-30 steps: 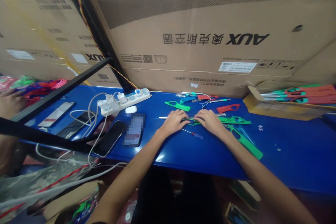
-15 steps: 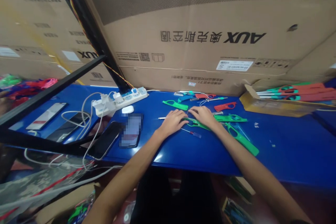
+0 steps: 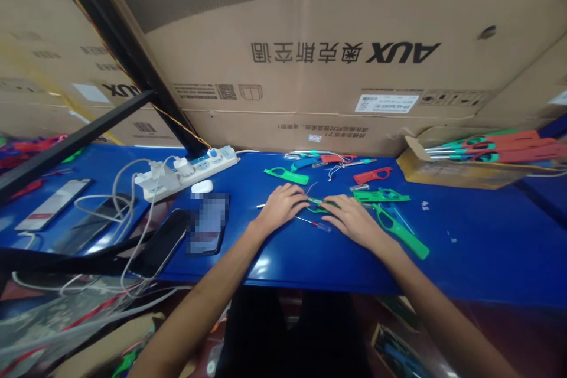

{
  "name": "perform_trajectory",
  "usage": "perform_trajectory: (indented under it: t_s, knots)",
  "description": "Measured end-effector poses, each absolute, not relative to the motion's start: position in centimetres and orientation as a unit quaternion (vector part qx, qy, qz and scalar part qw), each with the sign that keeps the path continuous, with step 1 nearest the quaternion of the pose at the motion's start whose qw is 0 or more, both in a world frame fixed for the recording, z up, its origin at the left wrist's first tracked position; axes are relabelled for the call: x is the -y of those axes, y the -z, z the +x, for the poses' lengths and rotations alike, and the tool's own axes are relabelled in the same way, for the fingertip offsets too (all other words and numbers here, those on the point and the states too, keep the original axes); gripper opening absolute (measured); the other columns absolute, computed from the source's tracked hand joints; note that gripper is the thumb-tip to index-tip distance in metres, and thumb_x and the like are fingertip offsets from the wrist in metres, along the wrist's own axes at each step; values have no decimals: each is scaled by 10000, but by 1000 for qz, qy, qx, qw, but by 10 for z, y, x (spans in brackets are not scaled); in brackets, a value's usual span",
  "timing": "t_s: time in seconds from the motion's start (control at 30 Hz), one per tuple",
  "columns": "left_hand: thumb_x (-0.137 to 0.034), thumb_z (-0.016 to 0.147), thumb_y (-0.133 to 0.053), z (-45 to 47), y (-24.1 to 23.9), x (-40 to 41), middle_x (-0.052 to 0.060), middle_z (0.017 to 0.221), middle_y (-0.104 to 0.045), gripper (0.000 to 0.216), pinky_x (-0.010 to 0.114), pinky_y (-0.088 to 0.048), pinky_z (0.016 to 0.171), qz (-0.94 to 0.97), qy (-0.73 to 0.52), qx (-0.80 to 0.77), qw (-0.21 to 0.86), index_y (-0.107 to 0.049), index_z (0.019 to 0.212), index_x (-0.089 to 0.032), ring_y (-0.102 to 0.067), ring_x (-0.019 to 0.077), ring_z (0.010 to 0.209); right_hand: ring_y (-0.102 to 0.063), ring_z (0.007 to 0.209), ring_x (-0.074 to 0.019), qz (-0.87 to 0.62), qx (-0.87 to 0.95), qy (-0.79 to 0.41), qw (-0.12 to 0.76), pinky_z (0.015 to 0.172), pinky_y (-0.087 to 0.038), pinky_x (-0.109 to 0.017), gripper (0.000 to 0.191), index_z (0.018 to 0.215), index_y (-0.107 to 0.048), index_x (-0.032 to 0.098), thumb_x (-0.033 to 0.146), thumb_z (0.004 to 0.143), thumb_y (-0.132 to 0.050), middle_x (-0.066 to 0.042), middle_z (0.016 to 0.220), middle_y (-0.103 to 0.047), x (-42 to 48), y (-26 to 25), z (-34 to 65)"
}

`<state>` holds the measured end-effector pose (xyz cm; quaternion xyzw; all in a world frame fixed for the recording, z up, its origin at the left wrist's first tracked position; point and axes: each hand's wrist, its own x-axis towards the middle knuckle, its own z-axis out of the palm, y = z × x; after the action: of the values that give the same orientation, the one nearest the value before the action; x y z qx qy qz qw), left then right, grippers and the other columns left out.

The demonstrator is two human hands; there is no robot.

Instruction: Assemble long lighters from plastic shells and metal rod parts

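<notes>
A green long-nosed lighter (image 3: 315, 209) lies low over the blue table between my hands, mostly covered by them. My left hand (image 3: 282, 207) is closed around its metal nozzle end, whose tip sticks out to the left. Fingers of my right hand (image 3: 352, 220) press on the green body, and a thin wire rises near them. Just below is a small screwdriver (image 3: 324, 227) with a clear purplish handle. Right of my right hand are green lighter casings (image 3: 401, 230), one with a large trigger loop. Farther back lie another green casing (image 3: 287, 175) and a red casing (image 3: 372, 175).
A carton of red and green lighters (image 3: 465, 171) stands at the back right. To the left are a white power strip (image 3: 190, 172) with chargers and cables, a white earbud case (image 3: 202, 187) and several phones (image 3: 208, 224). A black metal frame (image 3: 133, 65) crosses the left side.
My right hand has shifted down and right, its fingers now spread lower along the green lighter. My left hand stays on the nozzle end. The whole view has shifted slightly.
</notes>
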<state>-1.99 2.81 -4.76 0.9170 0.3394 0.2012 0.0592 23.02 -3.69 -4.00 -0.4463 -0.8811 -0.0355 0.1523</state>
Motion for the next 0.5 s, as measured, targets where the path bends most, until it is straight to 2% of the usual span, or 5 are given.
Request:
perform_trajectory:
  t_s: [0.3, 0.5]
  knots:
    - [-422, 1056, -475, -22, 52, -31, 49, 1136, -703, 329, 340, -406, 842, 922, -208, -327, 21, -755, 1104, -257, -592, 201, 1016, -601, 1110, -269, -442, 880, 76, 156, 868, -480, -389, 337, 1323, -653, 192, 315, 1044, -511, -122, 1272, -682, 33, 50, 227]
    - [-402, 1048, -497, -8, 41, -29, 82, 1041, -717, 319, 399, -390, 892, 925, -179, -336, -11, -745, 1035, -201, -629, 234, 971, -586, 1137, -278, -457, 875, 60, 151, 881, -480, -406, 356, 1350, -641, 205, 326, 1040, -516, -129, 1295, -666, 35, 52, 226]
